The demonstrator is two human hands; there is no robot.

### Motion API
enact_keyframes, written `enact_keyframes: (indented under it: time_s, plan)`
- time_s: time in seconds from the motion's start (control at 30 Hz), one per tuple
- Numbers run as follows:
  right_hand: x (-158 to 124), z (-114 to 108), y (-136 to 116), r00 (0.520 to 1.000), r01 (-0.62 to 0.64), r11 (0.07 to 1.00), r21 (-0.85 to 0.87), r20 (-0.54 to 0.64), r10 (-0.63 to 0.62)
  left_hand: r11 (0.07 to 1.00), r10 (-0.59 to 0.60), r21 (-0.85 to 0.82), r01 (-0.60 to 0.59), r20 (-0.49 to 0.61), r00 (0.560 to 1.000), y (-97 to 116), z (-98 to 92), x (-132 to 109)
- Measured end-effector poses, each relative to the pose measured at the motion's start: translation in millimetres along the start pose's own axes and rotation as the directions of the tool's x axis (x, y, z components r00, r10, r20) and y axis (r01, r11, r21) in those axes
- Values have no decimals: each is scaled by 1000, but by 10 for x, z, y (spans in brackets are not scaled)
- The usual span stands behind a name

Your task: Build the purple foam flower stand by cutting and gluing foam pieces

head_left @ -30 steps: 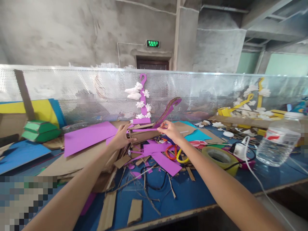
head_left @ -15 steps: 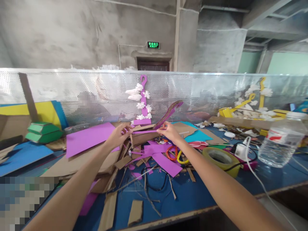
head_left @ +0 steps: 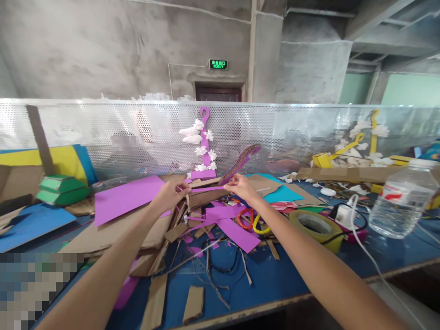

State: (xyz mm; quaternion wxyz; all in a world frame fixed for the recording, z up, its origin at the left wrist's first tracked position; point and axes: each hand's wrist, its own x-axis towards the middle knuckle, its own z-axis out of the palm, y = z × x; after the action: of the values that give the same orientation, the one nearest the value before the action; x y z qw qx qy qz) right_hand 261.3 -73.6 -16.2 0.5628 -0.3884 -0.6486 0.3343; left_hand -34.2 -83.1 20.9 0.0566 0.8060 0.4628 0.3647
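Observation:
Between my two hands stretches a narrow purple paper strip (head_left: 207, 189), lying along the upper edge of an open cardboard box (head_left: 206, 200). My left hand (head_left: 171, 192) pinches its left end at the box's corner. The right end is pinched in the fingertips of my right hand (head_left: 241, 188). A curved cardboard piece with a purple face (head_left: 241, 161) rises from the box's right side. Behind the box stands a purple hooked stem (head_left: 205, 149) with white tufts on it. Purple paper pieces (head_left: 239, 233) and scissors with red and yellow handles (head_left: 245, 219) lie below my hands.
To the left are a purple sheet (head_left: 127, 198) and a green folded box (head_left: 62, 190). A tape roll (head_left: 316, 229), a white charger with its cable (head_left: 344, 214) and a water bottle (head_left: 400, 201) stand right. A perforated metal screen (head_left: 147, 133) runs behind.
My left hand has shifted very slightly to the right along the strip, its fingers closer together. My right hand stays nearly in place, holding the other end.

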Motion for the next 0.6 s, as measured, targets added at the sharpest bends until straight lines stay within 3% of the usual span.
enact_keyframes:
  time_s: [0.17,0.43,0.6]
  plan:
    - [10,-2,11,999,44,999,-16,-11,-44,992,-35,-118,43,67,997,-44,6,12]
    - [88,-26,160,996,74,994,77,-50,-70,994,-84,-65,87,56,995,-72,33,8]
    - [130,-73,230,984,80,992,-96,-149,-94,994,-110,14,109,54,993,-87,67,0]
